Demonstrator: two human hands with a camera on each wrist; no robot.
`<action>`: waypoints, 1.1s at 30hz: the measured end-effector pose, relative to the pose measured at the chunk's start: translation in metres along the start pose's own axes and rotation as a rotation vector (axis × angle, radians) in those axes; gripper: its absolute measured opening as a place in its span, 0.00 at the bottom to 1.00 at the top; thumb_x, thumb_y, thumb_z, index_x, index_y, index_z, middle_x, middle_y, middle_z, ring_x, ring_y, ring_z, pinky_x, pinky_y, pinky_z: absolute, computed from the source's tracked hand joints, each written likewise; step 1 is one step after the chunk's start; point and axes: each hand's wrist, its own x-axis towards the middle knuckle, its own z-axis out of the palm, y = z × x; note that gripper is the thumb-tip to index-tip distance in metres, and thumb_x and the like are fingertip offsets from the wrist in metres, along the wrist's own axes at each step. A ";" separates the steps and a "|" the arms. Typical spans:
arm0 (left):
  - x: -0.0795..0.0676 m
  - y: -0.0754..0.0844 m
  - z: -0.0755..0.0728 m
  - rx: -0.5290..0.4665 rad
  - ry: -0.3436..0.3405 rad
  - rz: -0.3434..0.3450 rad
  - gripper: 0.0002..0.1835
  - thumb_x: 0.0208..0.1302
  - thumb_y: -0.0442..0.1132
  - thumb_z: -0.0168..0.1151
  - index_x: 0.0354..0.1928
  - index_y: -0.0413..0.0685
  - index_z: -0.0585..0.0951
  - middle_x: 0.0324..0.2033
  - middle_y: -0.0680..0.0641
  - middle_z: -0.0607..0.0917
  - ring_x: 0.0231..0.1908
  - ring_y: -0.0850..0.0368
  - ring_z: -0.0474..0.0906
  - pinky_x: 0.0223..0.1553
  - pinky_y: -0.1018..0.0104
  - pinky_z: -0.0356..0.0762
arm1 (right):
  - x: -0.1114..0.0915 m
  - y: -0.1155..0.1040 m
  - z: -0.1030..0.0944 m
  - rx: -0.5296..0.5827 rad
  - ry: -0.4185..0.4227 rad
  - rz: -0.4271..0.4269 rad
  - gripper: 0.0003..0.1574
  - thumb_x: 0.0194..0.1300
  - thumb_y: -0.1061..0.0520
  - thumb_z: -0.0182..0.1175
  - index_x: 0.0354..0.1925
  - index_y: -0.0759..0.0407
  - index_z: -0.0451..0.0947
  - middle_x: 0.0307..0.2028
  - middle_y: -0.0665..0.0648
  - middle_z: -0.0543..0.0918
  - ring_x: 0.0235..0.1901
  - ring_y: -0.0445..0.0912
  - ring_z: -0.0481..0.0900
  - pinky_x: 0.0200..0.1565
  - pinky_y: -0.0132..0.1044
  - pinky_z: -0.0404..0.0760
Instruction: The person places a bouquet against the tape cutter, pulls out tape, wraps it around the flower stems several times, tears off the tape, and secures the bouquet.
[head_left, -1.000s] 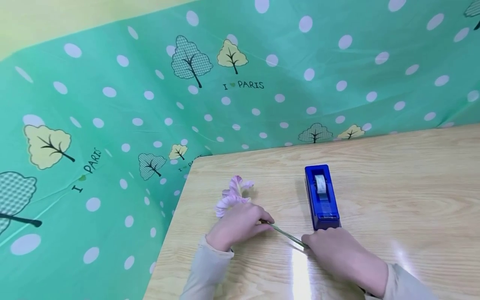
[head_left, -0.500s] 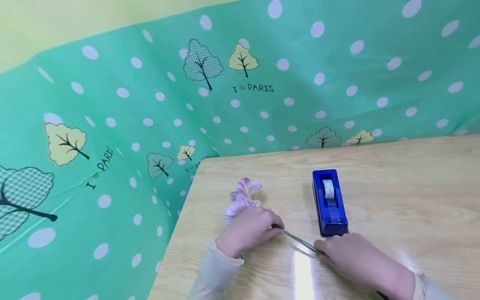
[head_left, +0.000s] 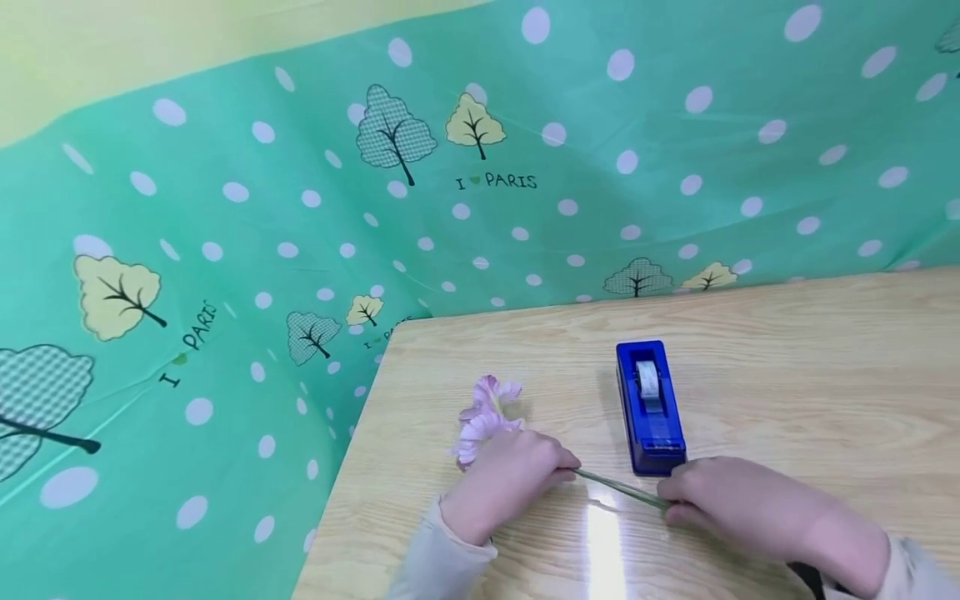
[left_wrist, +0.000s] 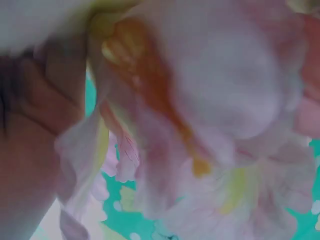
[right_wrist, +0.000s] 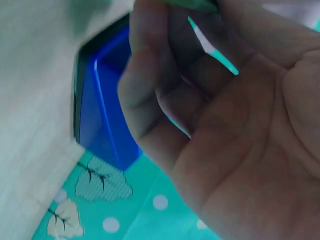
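Pink-lilac flowers [head_left: 480,427] lie at the left of the table, partly covered by my left hand [head_left: 510,479], which holds their green stem. Ruffled petals [left_wrist: 225,85] with an orange-yellow centre fill most of the left wrist view. The thin stem [head_left: 618,486] runs out to the right, where my right hand [head_left: 765,508] pinches its end between thumb and fingers. In the right wrist view, curled fingers [right_wrist: 150,95] meet at a bit of green at the top edge. Just beyond my right hand stands a blue tape dispenser [head_left: 651,408] with a roll of clear tape.
The pale wood-grain table [head_left: 810,375] reaches away to the right. A green cloth [head_left: 300,225] with white dots and printed trees hangs behind it and along its left side.
My right hand has slid rightward along the stem, so a longer piece shows between the hands. My left hand keeps its hold near the flowers. The head view has shifted slightly.
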 end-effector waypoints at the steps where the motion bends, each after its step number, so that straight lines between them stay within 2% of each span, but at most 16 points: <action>1: 0.002 0.002 0.002 0.023 0.012 0.003 0.05 0.65 0.47 0.65 0.36 0.64 0.89 0.32 0.66 0.88 0.30 0.73 0.82 0.34 0.81 0.77 | -0.002 0.002 -0.002 0.003 0.004 -0.009 0.13 0.69 0.49 0.60 0.27 0.39 0.71 0.25 0.34 0.70 0.25 0.30 0.65 0.27 0.32 0.68; 6: 0.008 0.012 0.012 0.132 0.096 0.006 0.06 0.64 0.51 0.64 0.35 0.66 0.89 0.28 0.66 0.88 0.24 0.72 0.80 0.27 0.80 0.74 | -0.010 0.013 -0.014 0.069 -0.022 0.002 0.13 0.69 0.50 0.60 0.26 0.38 0.74 0.25 0.34 0.71 0.25 0.30 0.64 0.28 0.30 0.65; 12: 0.011 0.021 0.021 0.176 0.204 0.027 0.07 0.65 0.53 0.63 0.36 0.67 0.88 0.27 0.66 0.87 0.23 0.73 0.79 0.23 0.83 0.69 | -0.017 0.024 -0.023 0.113 -0.053 0.049 0.12 0.69 0.50 0.60 0.26 0.39 0.75 0.24 0.35 0.71 0.24 0.30 0.64 0.27 0.30 0.66; 16: 0.015 0.026 0.026 0.192 0.252 0.051 0.07 0.64 0.54 0.64 0.33 0.66 0.88 0.20 0.66 0.83 0.16 0.75 0.67 0.18 0.84 0.58 | -0.020 0.028 -0.026 0.126 -0.051 0.058 0.15 0.70 0.50 0.59 0.25 0.41 0.73 0.22 0.36 0.68 0.23 0.30 0.62 0.27 0.29 0.64; 20: 0.018 0.029 0.031 0.201 0.272 0.061 0.06 0.63 0.53 0.65 0.32 0.67 0.88 0.16 0.65 0.79 0.14 0.74 0.57 0.17 0.83 0.51 | -0.021 0.030 -0.028 0.121 -0.054 0.073 0.15 0.71 0.52 0.58 0.25 0.42 0.72 0.22 0.36 0.67 0.23 0.31 0.62 0.27 0.30 0.64; 24: 0.020 0.031 0.034 0.198 0.290 0.056 0.06 0.64 0.52 0.66 0.32 0.66 0.88 0.15 0.65 0.78 0.13 0.73 0.57 0.16 0.82 0.50 | -0.021 0.032 -0.030 0.095 -0.041 0.084 0.15 0.70 0.52 0.59 0.25 0.42 0.72 0.22 0.36 0.67 0.23 0.31 0.61 0.28 0.30 0.63; 29: 0.023 0.032 0.034 0.220 0.313 0.045 0.08 0.65 0.53 0.65 0.29 0.66 0.87 0.12 0.64 0.72 0.12 0.70 0.55 0.14 0.79 0.47 | -0.022 0.034 -0.033 0.081 -0.024 0.089 0.15 0.70 0.53 0.60 0.25 0.42 0.72 0.22 0.36 0.67 0.23 0.31 0.61 0.28 0.30 0.63; 33: 0.025 0.034 0.033 0.216 0.299 0.042 0.08 0.65 0.53 0.65 0.29 0.66 0.87 0.12 0.64 0.72 0.13 0.70 0.54 0.14 0.79 0.47 | -0.022 0.034 -0.034 0.074 -0.025 0.104 0.15 0.70 0.53 0.60 0.24 0.43 0.72 0.22 0.37 0.67 0.22 0.32 0.60 0.27 0.30 0.63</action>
